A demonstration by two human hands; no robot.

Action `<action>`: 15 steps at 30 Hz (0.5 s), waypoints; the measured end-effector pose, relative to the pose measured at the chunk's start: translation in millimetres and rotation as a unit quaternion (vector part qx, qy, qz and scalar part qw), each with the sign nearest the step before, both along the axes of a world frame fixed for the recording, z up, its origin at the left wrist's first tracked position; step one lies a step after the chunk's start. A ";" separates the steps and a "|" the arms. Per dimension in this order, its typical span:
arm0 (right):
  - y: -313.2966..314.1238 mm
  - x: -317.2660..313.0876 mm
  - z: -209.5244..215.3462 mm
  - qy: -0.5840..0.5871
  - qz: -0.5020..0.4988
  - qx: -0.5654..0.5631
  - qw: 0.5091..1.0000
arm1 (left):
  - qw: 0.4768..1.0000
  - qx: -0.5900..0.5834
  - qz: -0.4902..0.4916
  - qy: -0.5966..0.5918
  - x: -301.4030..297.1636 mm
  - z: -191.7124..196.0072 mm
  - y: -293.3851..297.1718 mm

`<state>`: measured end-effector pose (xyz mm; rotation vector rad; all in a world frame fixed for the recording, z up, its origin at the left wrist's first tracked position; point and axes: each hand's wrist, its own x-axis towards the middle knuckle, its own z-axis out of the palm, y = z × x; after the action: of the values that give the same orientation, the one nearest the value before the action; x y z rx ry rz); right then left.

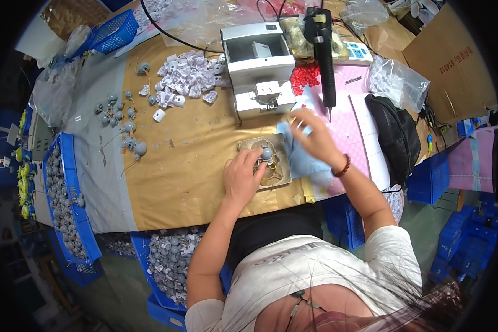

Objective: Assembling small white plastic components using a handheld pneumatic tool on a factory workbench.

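- At the far left, a blue tray [87, 227] is heaped with grey ball-like parts, some trailing wires; whether these are finished or waiting, I cannot tell.
- On the left of the brown-covered surface [171, 193], loose grey balls with wires [129, 126] lie scattered, apart from any white piece for the most part, so they look unworked.
- Below the surface edge, a blue crate [141, 252] holds many grey balls mixed with white pieces (perhaps the completed lot, though the join between them is too small to check).
- Farther back, a large pile of white pieces [188, 77] suggests that plenty is left.
- The left hand [241, 176] has its fingers narrowed around one grey ball unit [266, 153], which sits in a shallow box [283, 166] in front of the person; a pale part shows just under the ball. This one seems partway through.
- Behind the box stands a white machine [260, 69], which neither hand touches.
- Beside it, a heap of small red pieces [306, 76] also remains to draw on.
- The right hand [314, 138] is raised to the right of the box, fingers curled but blurred; I cannot tell whether they hold anything.
- A black power driver [326, 72] hangs upright, bit downward, free of either hand, so any driving on this unit appears not under way.
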<state>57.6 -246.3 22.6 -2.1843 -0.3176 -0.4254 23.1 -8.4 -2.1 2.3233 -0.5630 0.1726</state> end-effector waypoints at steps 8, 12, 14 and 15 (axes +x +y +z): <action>53.3 -3.6 -37.7 0.165 0.091 0.150 0.971 | 1.000 0.015 0.002 -0.020 0.5 -1.5 -0.7; 76.0 -0.6 -41.0 0.188 0.025 0.257 0.948 | 1.000 0.020 -0.001 -0.011 0.4 -0.4 -0.6; 79.8 2.0 -39.3 0.184 -0.001 0.275 0.944 | 1.000 0.021 -0.004 -0.013 0.8 0.9 -1.3; 80.4 4.0 -38.1 0.192 -0.012 0.286 0.939 | 1.000 0.020 -0.007 -0.020 1.0 0.8 -1.6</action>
<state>61.7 -165.9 -15.5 -1.6471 0.0503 -0.0761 24.1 -10.0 -1.2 2.3592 -0.6066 0.2026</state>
